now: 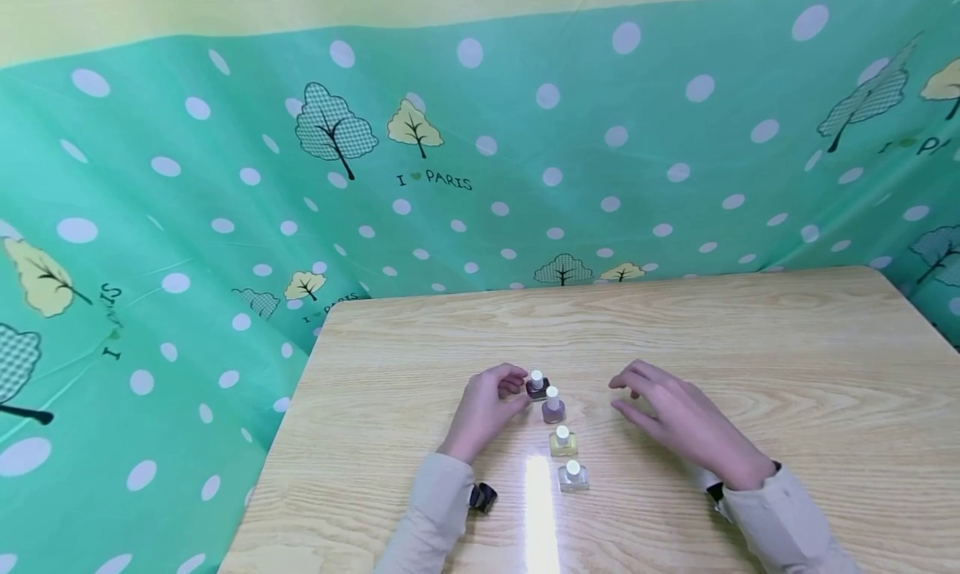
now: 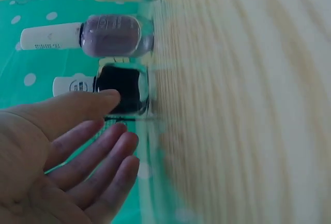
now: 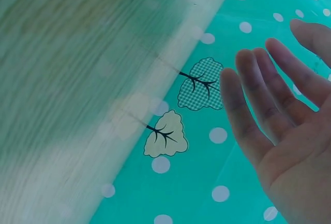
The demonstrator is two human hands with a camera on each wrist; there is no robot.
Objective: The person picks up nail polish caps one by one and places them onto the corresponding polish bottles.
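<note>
Several small white-capped nail polish bottles stand upright in a slightly slanting row on the table. Farthest is a dark, nearly black bottle [image 2: 124, 87]; nearer come a purple bottle [image 1: 553, 411], a pale yellow bottle [image 1: 563, 446] and a clear bottle [image 1: 573, 479]. My left hand [image 1: 483, 407] is at the left of the dark bottle, fingers loosely bent and holding nothing. In the left wrist view its thumb overlaps that bottle; whether they touch I cannot tell. My right hand [image 1: 678, 416] hovers to the right of the row, its fingers relaxed and spread, apart from every bottle.
The bottles are on a light wood-grain table [image 1: 375, 407]. Behind it and to its left hangs a green dotted curtain [image 1: 517, 182] printed with trees. A small black object [image 1: 483, 497] is beside my left wrist. A bright light reflection lies left of the nearer bottles.
</note>
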